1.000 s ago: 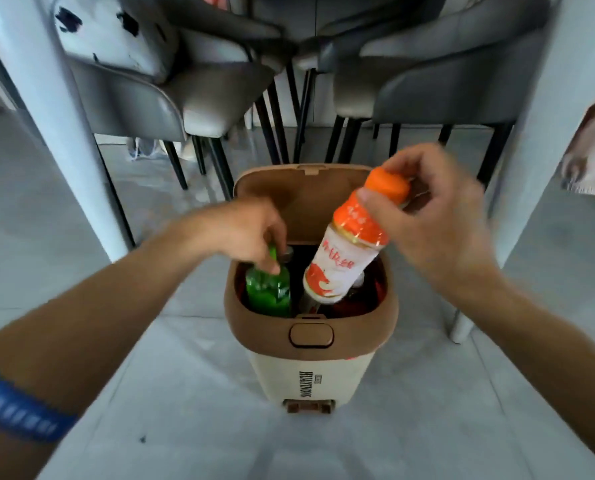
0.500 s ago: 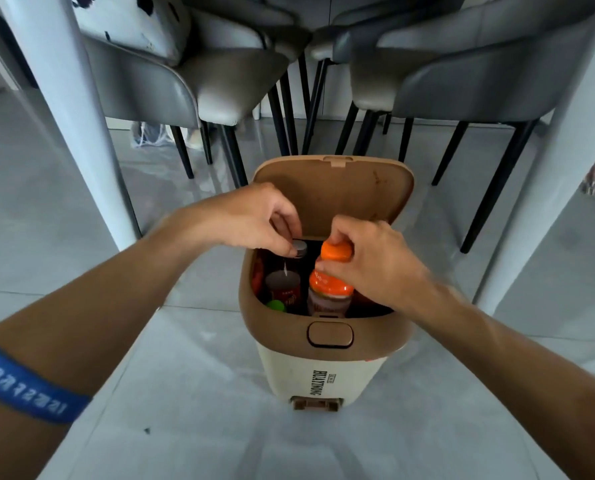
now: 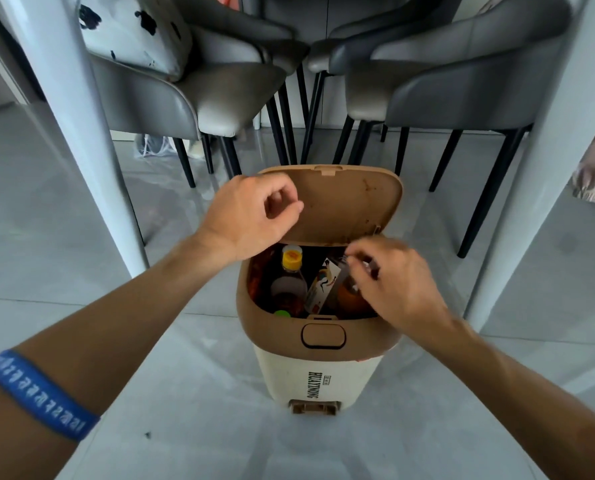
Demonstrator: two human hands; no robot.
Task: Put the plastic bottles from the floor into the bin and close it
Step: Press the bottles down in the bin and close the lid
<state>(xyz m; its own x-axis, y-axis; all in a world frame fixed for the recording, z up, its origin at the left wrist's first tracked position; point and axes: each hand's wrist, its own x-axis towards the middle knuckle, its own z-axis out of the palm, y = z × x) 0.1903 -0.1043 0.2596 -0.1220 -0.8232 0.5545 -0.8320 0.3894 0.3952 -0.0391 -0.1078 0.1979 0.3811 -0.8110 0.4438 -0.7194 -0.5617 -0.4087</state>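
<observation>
Bottles: inside the bin (image 3: 318, 344), standing among other rubbish; a yellow-capped bottle (image 3: 291, 271) at 9 o'clock of the opening, an orange bottle (image 3: 349, 296) at 3 o'clock, a green cap (image 3: 281, 313) low at 7 o'clock. A card packet (image 3: 324, 285) leans between them.
Floor: no bottle lies on the tiles I can see.
Lid (image 3: 337, 206): up, hinged at 12 o'clock, leaning back toward the chairs.
Right hand (image 3: 393, 282): over the opening's 3 o'clock side, fingers loosely curled, blurred; I cannot tell whether it pinches anything.
Left hand (image 3: 251, 213): raised at 10 o'clock of the bin, beside the lid's edge, fingers loosely curled on nothing.
Risk, lid: the yellow cap stands near rim height; I judge a lid swung down could catch on it and fail to latch.
Risk, fingers: a hand left in the mouth could get nipped as the lid drops.
Risk, bin: a hard push on the lid may rock the narrow bin.
Room: table legs (image 3: 67, 109) at 10 and 2 o'clock, chair legs (image 3: 282, 123) close behind at 12; the near floor lies open.
</observation>
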